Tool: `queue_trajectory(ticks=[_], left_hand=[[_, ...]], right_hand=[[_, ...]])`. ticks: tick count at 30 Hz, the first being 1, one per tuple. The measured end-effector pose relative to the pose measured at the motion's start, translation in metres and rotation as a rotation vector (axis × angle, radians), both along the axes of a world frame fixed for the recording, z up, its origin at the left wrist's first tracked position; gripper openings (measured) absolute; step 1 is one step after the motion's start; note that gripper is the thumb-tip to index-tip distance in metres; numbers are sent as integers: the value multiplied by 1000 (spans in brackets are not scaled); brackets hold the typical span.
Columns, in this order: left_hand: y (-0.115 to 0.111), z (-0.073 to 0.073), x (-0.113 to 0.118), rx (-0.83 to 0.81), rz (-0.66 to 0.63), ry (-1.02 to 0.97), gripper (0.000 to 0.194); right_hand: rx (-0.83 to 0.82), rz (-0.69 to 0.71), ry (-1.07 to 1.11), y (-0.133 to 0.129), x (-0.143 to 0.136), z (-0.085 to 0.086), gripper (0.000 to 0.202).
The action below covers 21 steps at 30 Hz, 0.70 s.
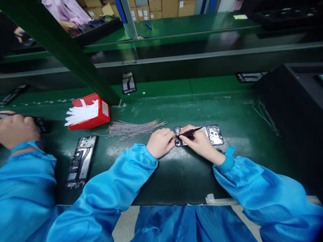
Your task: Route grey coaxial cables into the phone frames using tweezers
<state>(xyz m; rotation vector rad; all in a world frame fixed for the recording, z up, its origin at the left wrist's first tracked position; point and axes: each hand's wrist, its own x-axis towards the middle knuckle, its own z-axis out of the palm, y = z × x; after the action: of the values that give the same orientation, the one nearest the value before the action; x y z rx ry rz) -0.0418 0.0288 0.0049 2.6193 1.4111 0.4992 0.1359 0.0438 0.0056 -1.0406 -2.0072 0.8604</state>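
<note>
An opened phone (215, 135) lies lengthwise on the green bench in front of me, its inner boards facing up. My left hand (160, 142) is closed with its fingertips on the phone's left end; whether a small part is pinched there too is hidden. Over the phone's left half, my right hand (200, 143) grips black tweezers (191, 132), their tips hidden near the left end. Thin grey cables (133, 129) lie in a bundle just left of my left hand. Another opened phone (82, 161) rests on the bench farther left.
A red bin (105, 111) of white strips stands by a green post (75, 60). At left is a co-worker's hand (19, 129). Another opened phone (129, 83) lies at the back. Loose cables (266, 116) lie beside a black box (290, 97) at right.
</note>
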Motion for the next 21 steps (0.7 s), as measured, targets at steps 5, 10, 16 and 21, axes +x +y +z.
queue_trajectory(ticks=[5, 10, 16, 21], left_hand=[[-1, 0, 0, 11, -8, 21, 15], [-1, -1, 0, 3, 1, 10, 15], [0, -2, 0, 8, -8, 30, 15], [0, -2, 0, 5, -13, 41, 15]], right_hand=[[-1, 4, 7, 0, 1, -1, 3], [-8, -12, 35, 0, 1, 0, 3], [-5, -3, 25, 0, 1, -2, 2], [3, 2, 31, 0, 1, -3, 2]])
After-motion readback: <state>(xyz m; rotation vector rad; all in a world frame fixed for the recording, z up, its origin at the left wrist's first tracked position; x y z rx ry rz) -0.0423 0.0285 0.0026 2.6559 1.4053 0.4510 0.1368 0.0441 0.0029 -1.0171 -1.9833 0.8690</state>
